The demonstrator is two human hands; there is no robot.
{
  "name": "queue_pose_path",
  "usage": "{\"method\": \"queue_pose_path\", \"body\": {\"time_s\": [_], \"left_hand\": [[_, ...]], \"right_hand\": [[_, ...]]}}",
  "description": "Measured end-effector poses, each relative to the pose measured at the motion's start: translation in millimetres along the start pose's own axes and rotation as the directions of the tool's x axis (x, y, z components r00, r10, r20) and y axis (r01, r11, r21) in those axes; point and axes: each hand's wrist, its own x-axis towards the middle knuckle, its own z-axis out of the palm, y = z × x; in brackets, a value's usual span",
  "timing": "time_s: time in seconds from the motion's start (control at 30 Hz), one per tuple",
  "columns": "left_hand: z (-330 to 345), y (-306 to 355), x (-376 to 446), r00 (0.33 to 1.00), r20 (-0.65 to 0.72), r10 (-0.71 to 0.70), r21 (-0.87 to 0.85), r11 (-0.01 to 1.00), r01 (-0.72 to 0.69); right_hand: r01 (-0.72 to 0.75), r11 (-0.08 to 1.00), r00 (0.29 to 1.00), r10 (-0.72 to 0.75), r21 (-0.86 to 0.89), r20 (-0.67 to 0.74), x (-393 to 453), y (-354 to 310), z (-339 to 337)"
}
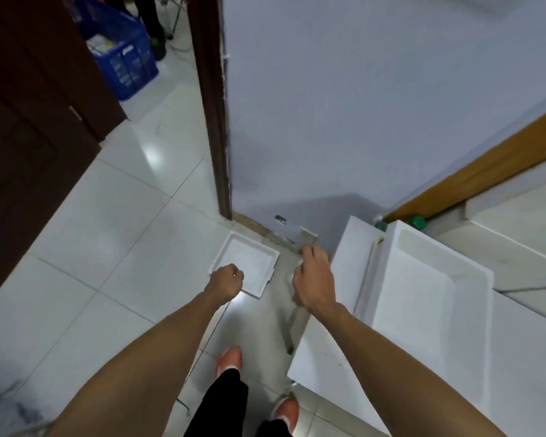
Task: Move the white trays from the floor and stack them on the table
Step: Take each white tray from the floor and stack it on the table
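A square white tray (245, 261) lies flat on the tiled floor, in the corner by the dark door frame and the wall. My left hand (226, 280) hovers as a closed fist over the tray's near left edge, with nothing visible in it. My right hand (314, 279) hangs to the right of the tray, over bare floor, fingers loosely curled and holding nothing. To the right stands the white table (325, 357), and a larger white tray (423, 298) rests on it.
A dark door frame (215, 121) and a grey wall (360, 105) close off the corner behind the floor tray. Two green bottle caps (418, 221) show behind the table. A blue crate (123, 58) sits beyond the doorway. My orange shoes (230, 357) stand below.
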Motion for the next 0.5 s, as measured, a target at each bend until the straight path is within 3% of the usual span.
{"method": "queue_pose_path", "body": {"time_s": [0.17, 0.33, 0.5], "left_hand": [[-8.6, -48.7, 60.5, 0.995, 0.004, -0.104, -0.020, 0.994, 0.105], [20.8, -114.5, 149.2, 0.982, -0.017, -0.189, -0.064, 0.980, 0.187], [99.0, -196.6, 236.3, 0.946, 0.062, -0.317, -0.183, 0.928, 0.323]], "right_hand": [[-0.095, 0.995, 0.962, 0.095, -0.012, 0.258, 40.2, -1.2, 81.6], [-0.371, 0.928, 0.790, 0.322, -0.010, 0.522, 94.3, 39.1, 203.3], [-0.604, 0.795, 0.648, 0.460, 0.043, 0.607, 128.5, 92.3, 327.9]]}}
